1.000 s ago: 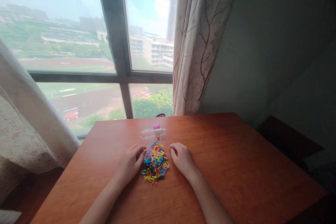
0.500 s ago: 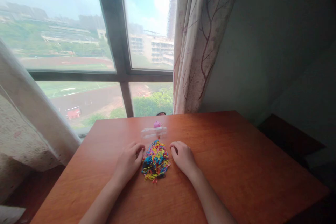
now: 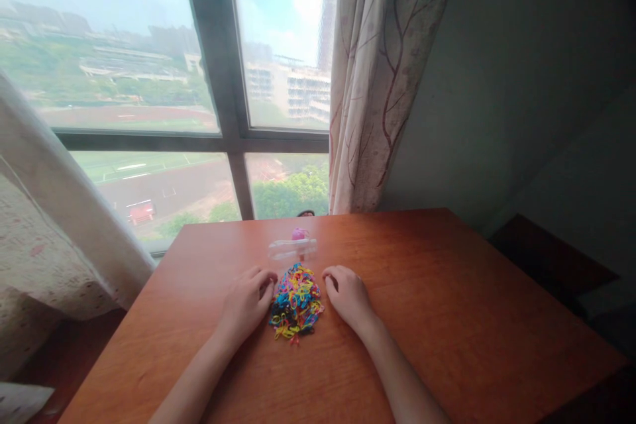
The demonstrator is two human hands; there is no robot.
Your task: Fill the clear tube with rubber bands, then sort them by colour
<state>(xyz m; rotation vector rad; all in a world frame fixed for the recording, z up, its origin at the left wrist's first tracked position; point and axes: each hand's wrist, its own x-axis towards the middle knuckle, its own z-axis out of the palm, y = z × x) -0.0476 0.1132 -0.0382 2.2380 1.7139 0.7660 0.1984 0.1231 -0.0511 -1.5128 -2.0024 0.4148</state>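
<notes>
A small heap of coloured rubber bands (image 3: 296,303) lies on the wooden table (image 3: 447,318) in front of me. My left hand (image 3: 246,303) rests on the table at the heap's left edge, fingers curled in, fingertips touching the bands. My right hand (image 3: 349,296) rests just right of the heap in a loose fist with nothing visible in it. Behind the heap lies a clear plastic container (image 3: 292,248), with a small pink object (image 3: 298,234) at its far side.
The table stands against a large window (image 3: 149,79) with a dark frame. A patterned curtain (image 3: 382,79) hangs at the right, and a pale curtain (image 3: 59,212) hangs at the left. A dark wall and low dark furniture (image 3: 546,258) lie to the right.
Both hands stay beside the heap with almost no movement. The view has tilted slightly, so everything sits a little higher in the picture.
</notes>
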